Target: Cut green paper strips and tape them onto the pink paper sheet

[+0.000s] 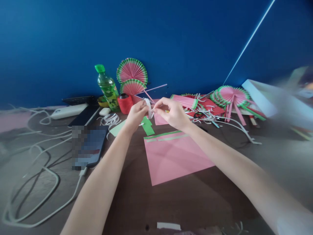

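Note:
My left hand (136, 115) is closed round a narrow roll of white tape (148, 105), held above the table. At the roll's right side, my right hand (172, 111) pinches thumb and fingers together on a bit of the white tape; its exact end is hard to make out. Below my hands lies a pink paper sheet (174, 163) with a green strip (162, 135) along its far edge and pale tape pieces (171, 137) beside that edge. Green paper pieces (147, 126) lie just under the roll.
Pleated pink-and-green paper fans (132, 70) stand against the blue wall near a green bottle (107, 88) and a red spool (125, 103). More fans (230, 95) and paper scraps lie at right, beside a white box (259, 98). A phone (94, 147) and cables are at left.

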`<state>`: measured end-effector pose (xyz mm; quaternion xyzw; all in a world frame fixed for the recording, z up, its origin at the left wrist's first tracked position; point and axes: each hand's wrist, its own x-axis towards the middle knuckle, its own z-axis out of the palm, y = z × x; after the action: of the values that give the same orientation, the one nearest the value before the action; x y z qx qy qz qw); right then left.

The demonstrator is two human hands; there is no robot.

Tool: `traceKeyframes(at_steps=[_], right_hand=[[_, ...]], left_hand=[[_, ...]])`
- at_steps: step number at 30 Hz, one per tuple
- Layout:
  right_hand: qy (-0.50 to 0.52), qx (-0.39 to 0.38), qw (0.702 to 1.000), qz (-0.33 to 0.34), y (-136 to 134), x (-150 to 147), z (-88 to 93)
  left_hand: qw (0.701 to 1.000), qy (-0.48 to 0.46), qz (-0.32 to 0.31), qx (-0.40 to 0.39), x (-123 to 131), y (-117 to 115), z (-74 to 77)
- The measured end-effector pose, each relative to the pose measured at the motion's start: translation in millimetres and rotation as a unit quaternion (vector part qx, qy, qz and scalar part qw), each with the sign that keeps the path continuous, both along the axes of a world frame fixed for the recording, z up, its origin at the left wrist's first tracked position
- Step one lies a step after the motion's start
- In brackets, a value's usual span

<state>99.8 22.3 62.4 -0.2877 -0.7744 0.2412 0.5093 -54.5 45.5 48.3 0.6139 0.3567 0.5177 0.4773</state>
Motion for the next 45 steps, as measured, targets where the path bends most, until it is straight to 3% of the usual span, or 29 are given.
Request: traceKeyframes(at_steps=[7, 13, 24, 29, 35, 39, 45], right_hand=[[0.065, -0.02, 0.997, -0.03, 2, 3, 7.5], [0.071, -0.014, 0.997, -0.04, 6, 6, 8.7], [0.02, -0.029, 0.999, 0.016, -11, 2, 14.9], [0.049, -0.035, 0.998, 0.01, -8, 3, 17.8], [0.125, -0.044, 0.99, -0.048, 6, 12, 17.5], [0.157, -0.075, 0.984, -0.028, 15, 17, 13.9], [0.218, -0.139, 0.965, 0.031, 20, 18, 12.7]], left_hand=[[0.994, -0.049, -0.086, -0.047, 3, -4, 3.8], [0.993, -0.028, -0.108, -0.05, 4, -5, 3.9], [0.995, -0.077, -0.052, -0.028, 1, -2, 2.0], [0.997, -0.07, -0.021, -0.038, 3, -3, 2.6], [0.989, -0.063, -0.111, -0.079, 4, -7, 2.1], [0.98, -0.069, -0.162, -0.09, 4, -7, 1.0], [0.973, -0.101, -0.177, -0.107, 7, -9, 3.0]])
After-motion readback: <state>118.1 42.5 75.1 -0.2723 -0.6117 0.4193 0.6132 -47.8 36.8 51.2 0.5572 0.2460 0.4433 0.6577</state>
